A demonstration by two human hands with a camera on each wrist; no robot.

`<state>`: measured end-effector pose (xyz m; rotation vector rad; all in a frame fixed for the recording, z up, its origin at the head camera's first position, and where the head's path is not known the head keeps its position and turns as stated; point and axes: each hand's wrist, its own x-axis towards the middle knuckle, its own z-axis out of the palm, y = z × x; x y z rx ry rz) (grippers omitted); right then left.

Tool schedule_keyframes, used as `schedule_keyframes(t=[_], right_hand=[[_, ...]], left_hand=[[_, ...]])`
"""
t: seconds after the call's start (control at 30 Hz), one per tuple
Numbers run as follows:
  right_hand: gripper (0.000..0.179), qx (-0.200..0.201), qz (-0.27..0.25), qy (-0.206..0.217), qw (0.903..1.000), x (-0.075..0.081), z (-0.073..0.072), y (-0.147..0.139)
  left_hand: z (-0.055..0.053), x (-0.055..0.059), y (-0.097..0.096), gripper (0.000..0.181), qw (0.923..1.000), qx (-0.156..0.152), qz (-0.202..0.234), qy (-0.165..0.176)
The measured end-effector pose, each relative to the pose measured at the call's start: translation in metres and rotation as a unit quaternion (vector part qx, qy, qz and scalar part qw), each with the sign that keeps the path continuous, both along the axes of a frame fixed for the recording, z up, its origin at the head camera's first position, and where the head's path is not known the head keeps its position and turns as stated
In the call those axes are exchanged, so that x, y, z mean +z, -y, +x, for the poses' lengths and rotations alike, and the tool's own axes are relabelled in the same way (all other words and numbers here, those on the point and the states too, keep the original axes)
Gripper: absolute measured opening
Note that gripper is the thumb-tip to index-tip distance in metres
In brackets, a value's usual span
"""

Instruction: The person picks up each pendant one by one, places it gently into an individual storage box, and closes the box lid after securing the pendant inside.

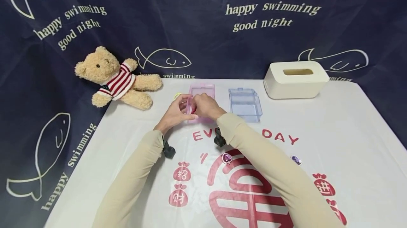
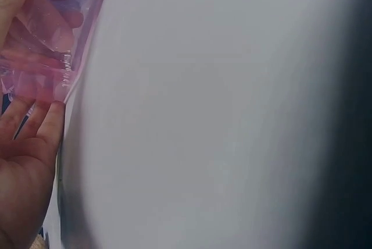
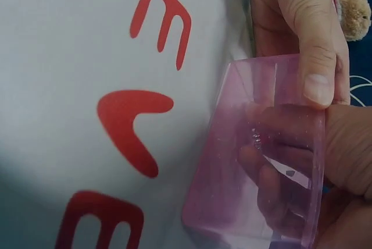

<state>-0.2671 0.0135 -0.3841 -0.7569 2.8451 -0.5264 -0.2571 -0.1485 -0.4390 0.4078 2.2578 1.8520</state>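
A clear pink plastic box (image 1: 202, 87) stands on the table with its lid raised at the back. My left hand (image 1: 176, 114) grips its left side, the thumb on the near rim; in the left wrist view the fingertips (image 2: 55, 112) touch the pink plastic. Inside the box is my right hand (image 1: 205, 105), fingers bent downward, pinching a small red gem (image 1: 193, 111). Through the pink wall (image 3: 212, 179) in the right wrist view those fingers show, with a sparkly edge of the gem (image 3: 256, 138) beside them. Most of the gem is hidden.
An open clear blue box (image 1: 246, 115) stands right of the pink one. Nearer lie a purple heart gem (image 1: 227, 158) and a purple oval gem (image 1: 296, 160). A teddy bear (image 1: 109, 76), a white tissue box (image 1: 295, 85) and a partly hidden yellow-green item (image 1: 177, 95) are at the back.
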Motion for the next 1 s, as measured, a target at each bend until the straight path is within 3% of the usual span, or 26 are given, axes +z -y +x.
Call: schedule_keyframes(t=[0.33,0.53,0.73,1.0], right_hand=[[0.006,-0.019,0.017,-0.018,0.9995,-0.002,0.001,0.000],[0.010,0.016,-0.037,-0.012,0.9991,0.000,0.005,-0.008],[0.023,0.068,-0.110,-0.009,0.9916,0.015,0.024,-0.031],[0.030,0.144,-0.117,-0.058,0.9809,0.030,0.067,-0.076]], left_hand=[[0.001,-0.004,-0.004,0.082,0.9999,-0.002,0.009,-0.009],[0.005,-0.006,-0.001,0.080,0.9998,0.015,-0.006,-0.011],[0.006,-0.008,0.000,0.081,0.9997,0.016,-0.013,-0.013],[0.002,-0.004,-0.002,0.080,0.9994,0.021,-0.026,-0.005]])
